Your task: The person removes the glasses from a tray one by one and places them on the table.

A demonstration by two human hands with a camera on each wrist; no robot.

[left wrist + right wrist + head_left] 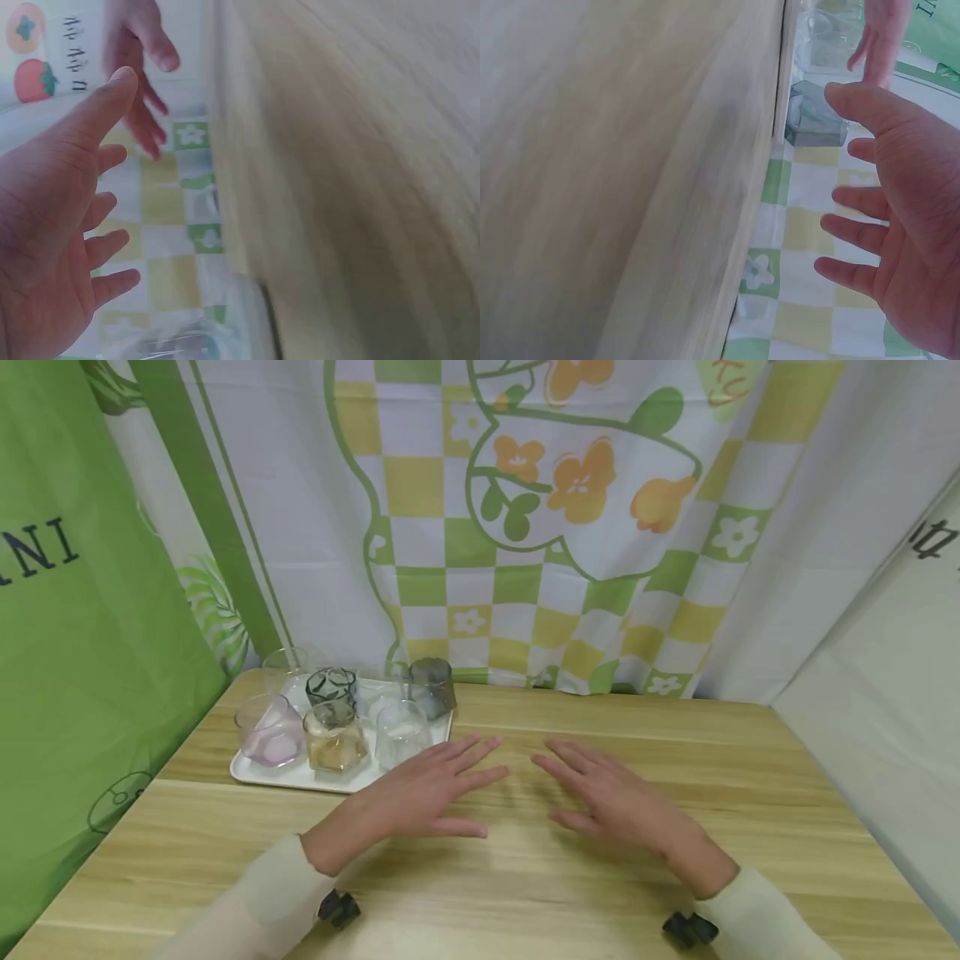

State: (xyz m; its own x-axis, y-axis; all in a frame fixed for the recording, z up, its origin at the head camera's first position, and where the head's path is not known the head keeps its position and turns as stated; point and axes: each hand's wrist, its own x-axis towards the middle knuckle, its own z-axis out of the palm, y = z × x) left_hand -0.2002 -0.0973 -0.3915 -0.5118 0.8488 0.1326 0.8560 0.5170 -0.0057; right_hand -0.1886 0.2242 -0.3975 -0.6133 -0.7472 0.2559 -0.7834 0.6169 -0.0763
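My left hand is held over the wooden table with its fingers spread and nothing in them. Its back overlaps the front right corner of a white tray in the head view. Facing it from the right, my right hand also has spread fingers and holds nothing; a gap separates the two. Several drinking glasses stand upright on the tray: a pink one, an amber one and a clear one in front. Behind them are a dark-patterned glass, a grey glass and more clear glass.
The wooden table reaches to a checked, flowered curtain at the back. A green curtain hangs along the left, and a whitish one along the right.
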